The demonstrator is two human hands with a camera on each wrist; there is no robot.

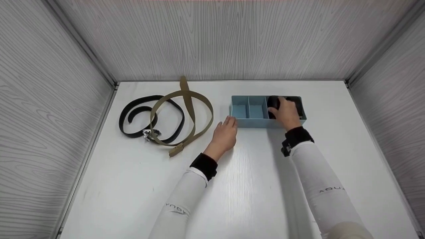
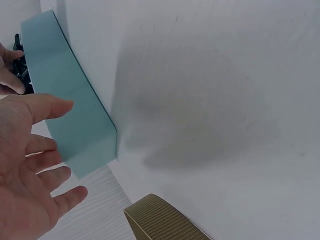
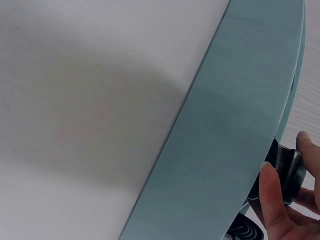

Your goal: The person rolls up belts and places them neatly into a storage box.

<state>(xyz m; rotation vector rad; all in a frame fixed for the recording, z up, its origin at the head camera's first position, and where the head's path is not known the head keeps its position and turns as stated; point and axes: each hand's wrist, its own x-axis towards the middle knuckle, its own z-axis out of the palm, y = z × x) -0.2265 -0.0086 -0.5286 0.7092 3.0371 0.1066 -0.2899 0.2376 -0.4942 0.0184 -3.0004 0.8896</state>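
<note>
In the box, right hand pinches a black roll between thumb and fingers; left hand, fingers loosely extended and empty, is at its near left corner

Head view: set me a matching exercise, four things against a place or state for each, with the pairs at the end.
1. tan webbing belt
2. storage box
3. left hand
4. right hand

A. at the storage box's near left corner
B. grips a rolled black belt
C. lies partly over the loose black belt
D. blue, split into compartments

Pairs: 1-C; 2-D; 3-A; 4-B
</note>
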